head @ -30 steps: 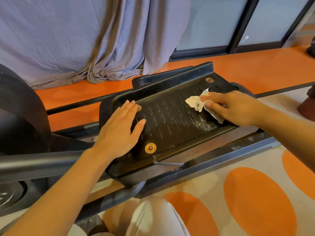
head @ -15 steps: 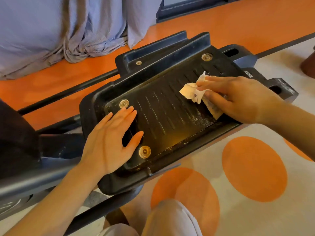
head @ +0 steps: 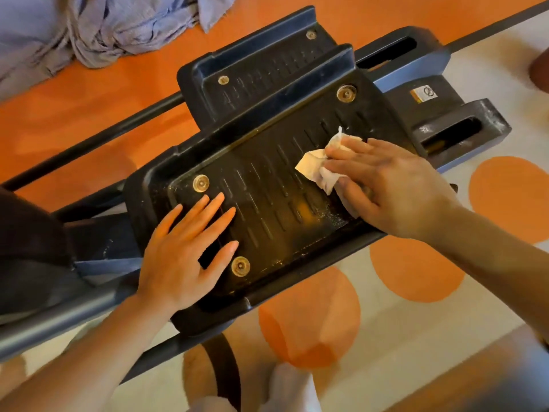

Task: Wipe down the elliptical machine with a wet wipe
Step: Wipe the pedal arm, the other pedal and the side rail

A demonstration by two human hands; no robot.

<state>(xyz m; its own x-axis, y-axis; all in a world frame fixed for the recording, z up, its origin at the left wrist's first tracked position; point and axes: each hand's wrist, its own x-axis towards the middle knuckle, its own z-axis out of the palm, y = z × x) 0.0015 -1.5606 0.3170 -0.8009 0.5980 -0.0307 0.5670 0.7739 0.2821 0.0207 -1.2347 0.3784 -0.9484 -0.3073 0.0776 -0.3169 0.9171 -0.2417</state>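
The elliptical's near black foot pedal (head: 267,185) fills the middle of the view, ribbed with slots and fixed by brass bolts. My left hand (head: 187,254) lies flat on its near-left end, fingers straight. My right hand (head: 392,188) holds a crumpled white wet wipe (head: 318,166) against the pedal's right part, fingers curled over it. White dust specks lie on the pedal surface just below the wipe. A second, farther pedal (head: 261,69) sits behind the first.
The machine's dark rails (head: 89,144) run left to right over an orange floor. A black rear base block (head: 457,129) lies to the right. A grey curtain (head: 104,28) bunches at top left. My knee (head: 291,388) shows at the bottom.
The camera has tilted down and come closer over the pedal. My right hand with the wipe has stayed on the pedal's right part; my left hand stays flat on the left end.
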